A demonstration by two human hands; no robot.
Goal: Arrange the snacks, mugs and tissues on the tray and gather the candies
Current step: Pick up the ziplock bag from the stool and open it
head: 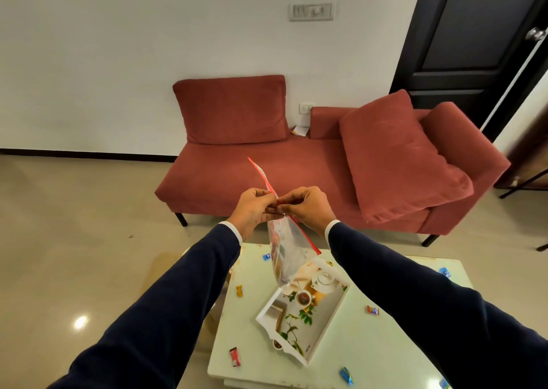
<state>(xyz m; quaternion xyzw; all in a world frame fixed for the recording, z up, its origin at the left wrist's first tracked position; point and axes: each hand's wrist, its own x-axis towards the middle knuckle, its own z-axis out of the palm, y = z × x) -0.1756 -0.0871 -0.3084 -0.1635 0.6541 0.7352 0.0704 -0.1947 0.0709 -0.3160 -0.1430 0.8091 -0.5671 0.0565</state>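
Seven wrapped candies (372, 310) scattered on one table (370, 356), one tray (321, 328), one clear bag (286, 252), two hands (255, 207).

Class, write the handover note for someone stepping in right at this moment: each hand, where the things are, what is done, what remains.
Left hand and right hand both pinch the top of a clear snack bag with a red edge, held above the table.
The tray lies on the table with nothing placed on it yet.
Candies lie scattered around it, among them an orange one, a red one and a blue one.
No mugs or tissues are in view.
Left: set the bag on the tray, add mugs and tissues, gather the candies.
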